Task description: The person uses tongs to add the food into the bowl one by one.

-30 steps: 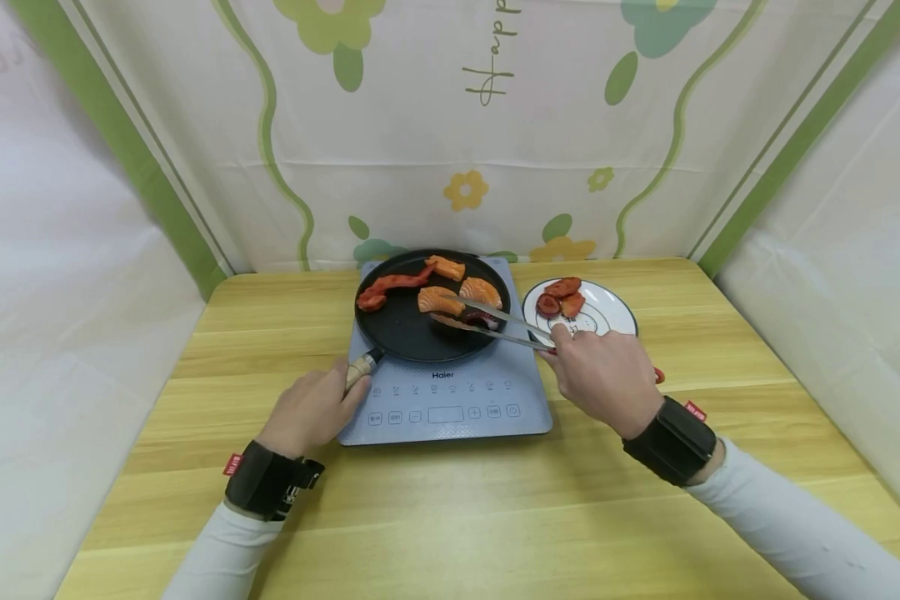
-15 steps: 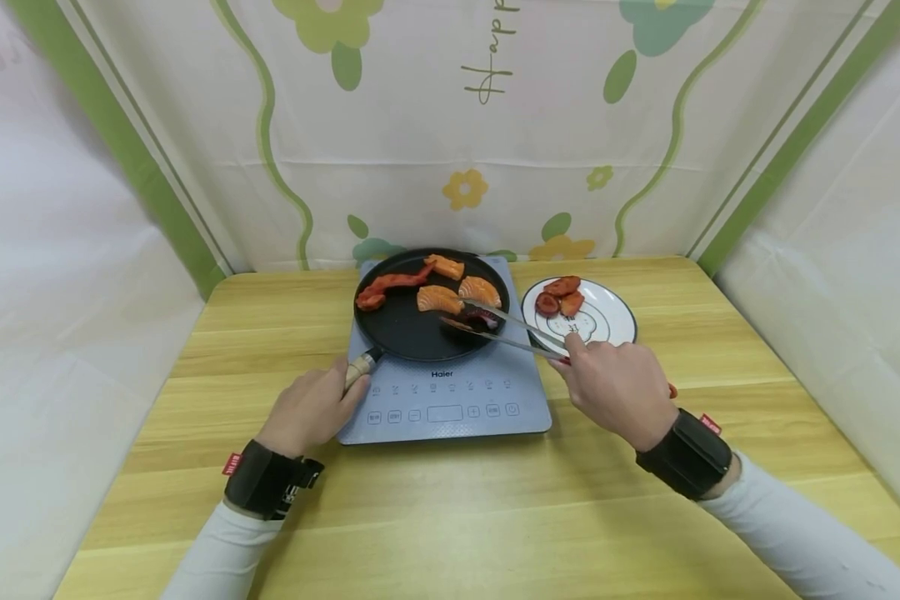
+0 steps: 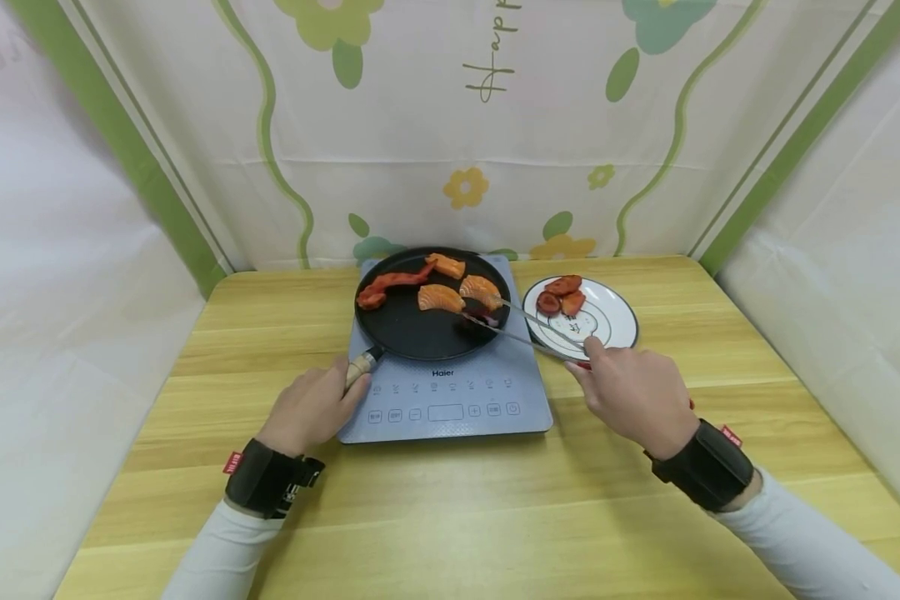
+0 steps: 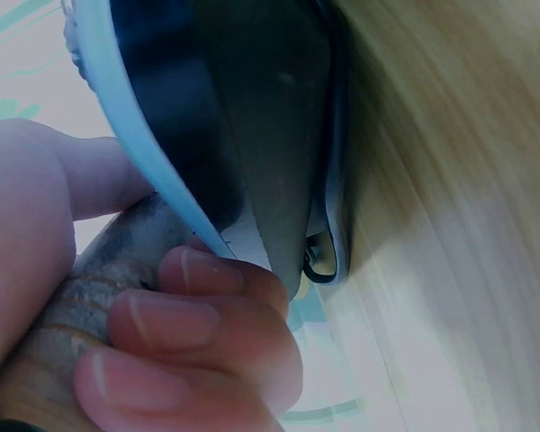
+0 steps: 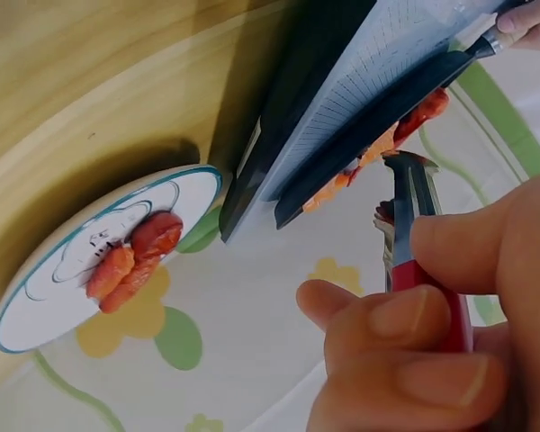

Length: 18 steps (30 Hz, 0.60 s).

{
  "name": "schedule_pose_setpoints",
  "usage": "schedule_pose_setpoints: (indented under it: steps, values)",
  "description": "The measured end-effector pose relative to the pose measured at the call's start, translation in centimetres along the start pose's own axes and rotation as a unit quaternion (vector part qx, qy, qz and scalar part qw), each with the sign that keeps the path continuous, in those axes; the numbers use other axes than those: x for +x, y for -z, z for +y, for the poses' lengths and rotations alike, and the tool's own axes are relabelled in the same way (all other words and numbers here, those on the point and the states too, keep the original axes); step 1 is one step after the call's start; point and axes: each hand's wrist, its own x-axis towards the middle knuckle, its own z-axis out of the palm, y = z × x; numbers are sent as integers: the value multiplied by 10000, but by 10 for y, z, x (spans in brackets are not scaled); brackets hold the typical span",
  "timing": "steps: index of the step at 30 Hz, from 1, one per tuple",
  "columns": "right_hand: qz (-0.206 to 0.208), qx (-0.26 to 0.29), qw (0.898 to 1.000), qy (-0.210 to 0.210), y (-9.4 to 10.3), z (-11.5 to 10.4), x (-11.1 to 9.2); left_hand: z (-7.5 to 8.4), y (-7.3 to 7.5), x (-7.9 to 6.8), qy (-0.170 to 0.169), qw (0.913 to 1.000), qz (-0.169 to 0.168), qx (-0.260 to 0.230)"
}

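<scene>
My left hand (image 3: 313,412) grips the wooden handle (image 3: 358,371) of a black frying pan (image 3: 405,337); in the left wrist view, curled fingers (image 4: 193,319) wrap that handle (image 4: 63,315). My right hand (image 3: 641,398) holds metal tongs (image 3: 543,323) with a red grip (image 5: 432,301). The tong tips are spread over the pan's right side, around a dark purple piece of food (image 3: 483,317). One tip lies at a salmon piece (image 3: 440,297), the other by a second salmon piece (image 3: 480,289). A smaller salmon piece (image 3: 446,266) and a long red meat strip (image 3: 393,286) lie farther back.
Under the pan sits a light blue induction cooker (image 3: 450,417) with touch buttons along its front. To its right, a white plate (image 3: 611,321) bears several reddish food pieces (image 3: 561,293). The wooden table (image 3: 435,517) meets a flower-printed cloth (image 3: 405,183) behind.
My right hand has shifted right and toward me, drawing the tongs' tips rightward across the pan and farther apart. The left hand and pan have stayed in place.
</scene>
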Motion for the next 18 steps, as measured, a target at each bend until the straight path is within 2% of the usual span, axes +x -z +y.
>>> schedule_pose_setpoints:
  steps: [3, 9, 18]
  values:
    - [-48, 92, 9999, -92, 1, 3, -3, 0, 0, 0, -2, 10000, 1, 2]
    - [-403, 347, 9977, -420, 2, 6, -9, 0, 1, 0, -5, 10000, 19, 28]
    - [-583, 563, 9940, -738, 1, 8, -17, 0, 1, 0, -19, 10000, 5, 4]
